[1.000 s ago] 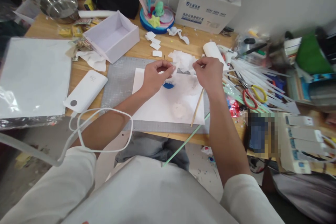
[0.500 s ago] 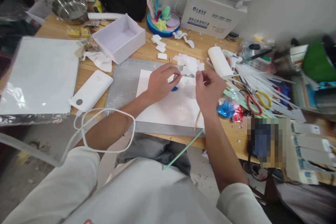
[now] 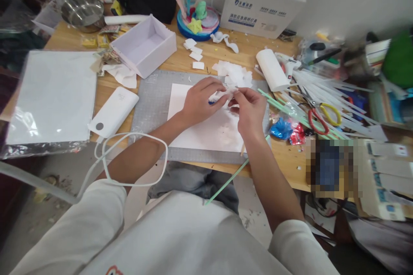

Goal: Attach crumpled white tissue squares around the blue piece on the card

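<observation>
My left hand [image 3: 203, 101] is curled over the white sheet, with thumb and fingertips closed at a crumpled scrap of white tissue [image 3: 230, 90]. From the other side, my right hand [image 3: 251, 109] pinches the same scrap; its exact shape is partly hidden by the fingers. Something small and blue [image 3: 211, 102] shows below my left fingers. Under both hands lies the white sheet [image 3: 196, 133] on a grey cutting mat [image 3: 148, 99]. More torn white tissue [image 3: 237, 73] lies just beyond the hands. A thin green stick [image 3: 226, 182] juts over the table edge near my right forearm.
A power bank [image 3: 114, 111] with a looped white cable lies left, behind it a lilac open box [image 3: 145, 45]. On the right are a white roll [image 3: 272, 70], scissors [image 3: 318, 116], several plastic strips [image 3: 338, 99] and a blue packet [image 3: 281, 129]. A clay-decorated disc [image 3: 198, 25] stands behind.
My right hand has moved left, toward my left hand, and the two now meet at the white scrap. The camera view has shifted slightly.
</observation>
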Tool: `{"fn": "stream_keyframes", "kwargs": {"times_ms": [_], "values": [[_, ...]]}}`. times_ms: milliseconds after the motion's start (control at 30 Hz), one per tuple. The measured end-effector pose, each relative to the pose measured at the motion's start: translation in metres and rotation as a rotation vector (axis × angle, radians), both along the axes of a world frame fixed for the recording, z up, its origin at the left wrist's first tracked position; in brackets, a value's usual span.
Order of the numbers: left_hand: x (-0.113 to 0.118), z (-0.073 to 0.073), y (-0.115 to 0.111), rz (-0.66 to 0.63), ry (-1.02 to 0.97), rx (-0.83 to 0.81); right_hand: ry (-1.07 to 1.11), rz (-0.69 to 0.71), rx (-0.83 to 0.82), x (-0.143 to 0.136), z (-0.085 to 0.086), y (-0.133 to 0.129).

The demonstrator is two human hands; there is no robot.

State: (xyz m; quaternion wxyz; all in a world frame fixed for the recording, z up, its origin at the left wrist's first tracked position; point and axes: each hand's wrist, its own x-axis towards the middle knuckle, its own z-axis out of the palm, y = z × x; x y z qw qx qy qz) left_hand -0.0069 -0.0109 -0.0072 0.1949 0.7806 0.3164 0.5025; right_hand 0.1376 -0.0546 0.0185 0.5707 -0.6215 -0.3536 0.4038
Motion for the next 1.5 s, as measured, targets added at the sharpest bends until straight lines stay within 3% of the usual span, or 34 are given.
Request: {"fn": "stream_keyframes", "kwargs": {"times_ms": [200,400,633,867,1133,1300,1400,1500], "values": [[0.004,0.008,-0.003,0.010,-0.219,-0.362,0.118,0.025,-0.017,0.003,0.002,0.003],[0.006,0.000,0.007,0.012,-0.364,-0.570,0.089,0.041,-0.005,0.009,-0.002,0.007],[0.004,0.001,0.007,-0.025,-0.331,-0.529,0.066,0.053,0.039,0.011,-0.009,0.003],[0.007,0.008,-0.001,-0.094,-0.255,-0.608,-0.147,0.038,0.093,0.007,-0.010,-0.002],[0.008,0.005,0.004,-0.188,-0.400,-0.737,-0.011,0.127,0.044,0.007,-0.004,-0.007],[0.007,0.004,0.004,-0.111,-0.345,-0.685,0.027,0.135,0.047,0.005,-0.005,-0.007],[0.006,0.004,0.001,0.049,-0.247,-0.503,0.009,0.077,0.067,0.006,-0.006,-0.006],[0.006,0.003,-0.004,0.030,-0.127,-0.299,-0.083,0.038,0.096,0.007,-0.007,-0.006]]}}
